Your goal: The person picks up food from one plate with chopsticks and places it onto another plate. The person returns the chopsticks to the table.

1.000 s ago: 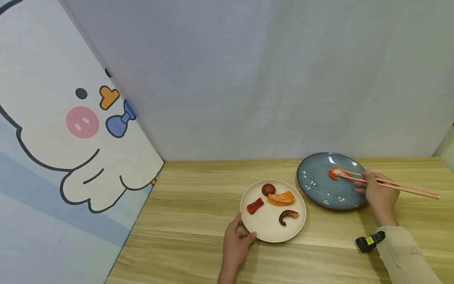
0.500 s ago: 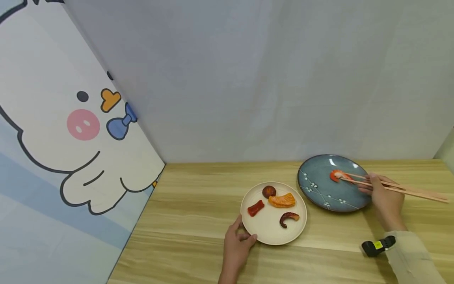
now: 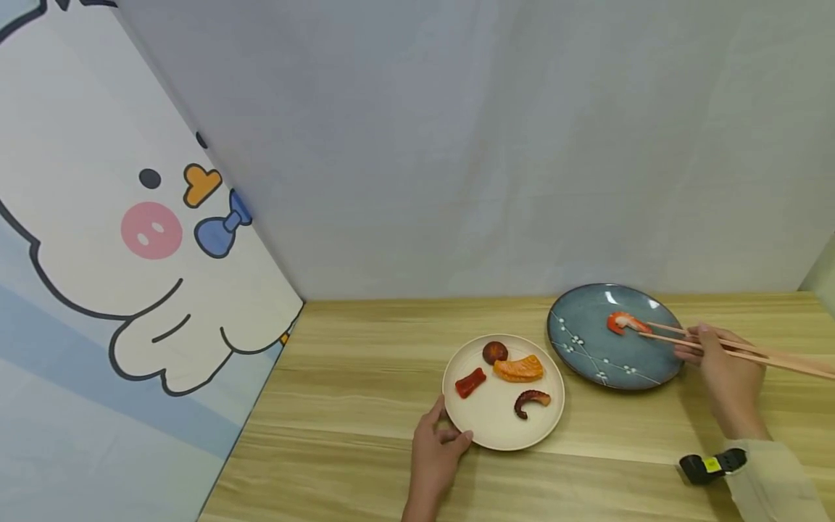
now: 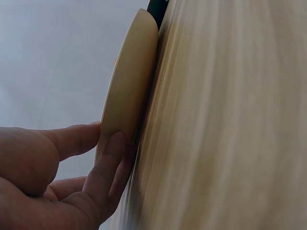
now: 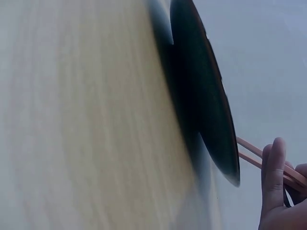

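In the head view my left hand (image 3: 435, 453) holds the lower left rim of a cream plate (image 3: 485, 428), thumb and a finger at its edge. On that plate lie an orange salmon-like slice (image 3: 520, 368), a dark red strip (image 3: 470, 383), a round brown mushroom-like piece (image 3: 495, 353) and a curled octopus tentacle (image 3: 531, 401). My right hand (image 3: 730, 366) grips a pair of wooden chopsticks (image 3: 744, 349). Their parted tips are beside the right end of an orange and white shrimp (image 3: 628, 322), which rests on a blue plate (image 3: 587, 355).
The plates stand side by side on a wood-grain table (image 3: 352, 362), the blue one farther right. A pale curtain (image 3: 489, 145) hangs behind. At the left stands a panel with a cartoon figure (image 3: 150, 290). My right wrist wears a black device (image 3: 711, 465).
My right hand has drawn back to the right with the chopsticks. Their tips have left the shrimp's middle for its right end. The shrimp stays on the plate; my left hand holds still.
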`<state>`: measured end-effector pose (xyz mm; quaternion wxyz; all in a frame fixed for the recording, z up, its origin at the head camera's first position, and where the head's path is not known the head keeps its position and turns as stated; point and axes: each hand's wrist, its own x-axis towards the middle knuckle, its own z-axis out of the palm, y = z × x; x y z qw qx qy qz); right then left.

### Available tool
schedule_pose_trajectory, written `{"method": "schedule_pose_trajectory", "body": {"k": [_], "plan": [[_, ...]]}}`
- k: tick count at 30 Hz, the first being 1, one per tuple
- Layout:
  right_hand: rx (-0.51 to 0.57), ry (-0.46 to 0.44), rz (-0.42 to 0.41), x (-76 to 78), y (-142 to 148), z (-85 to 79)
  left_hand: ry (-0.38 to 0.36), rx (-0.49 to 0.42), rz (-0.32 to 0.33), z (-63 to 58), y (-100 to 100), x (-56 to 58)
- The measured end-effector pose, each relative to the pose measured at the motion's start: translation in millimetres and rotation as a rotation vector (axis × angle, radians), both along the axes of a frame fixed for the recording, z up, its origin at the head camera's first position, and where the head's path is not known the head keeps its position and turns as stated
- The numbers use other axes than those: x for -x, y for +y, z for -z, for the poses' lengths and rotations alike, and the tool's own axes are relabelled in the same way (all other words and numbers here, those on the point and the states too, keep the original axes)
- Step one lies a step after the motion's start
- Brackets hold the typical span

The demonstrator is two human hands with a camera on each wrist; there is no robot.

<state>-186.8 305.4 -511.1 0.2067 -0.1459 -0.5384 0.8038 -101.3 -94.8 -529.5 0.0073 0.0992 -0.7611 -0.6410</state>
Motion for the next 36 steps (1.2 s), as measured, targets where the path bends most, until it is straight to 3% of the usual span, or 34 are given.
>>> {"method": "schedule_pose_trajectory", "body": {"k": [13,36], "plan": [[0.014,0.050,0.017,-9.9,-8,-7.4,-0.001,-0.014,0.000,-0.4,-1,-2.4],[-0.019,0.074,-0.064,-20.2,-21,-13.6,-0.004,-0.010,0.004,-2.1,0,-1.9]]}}
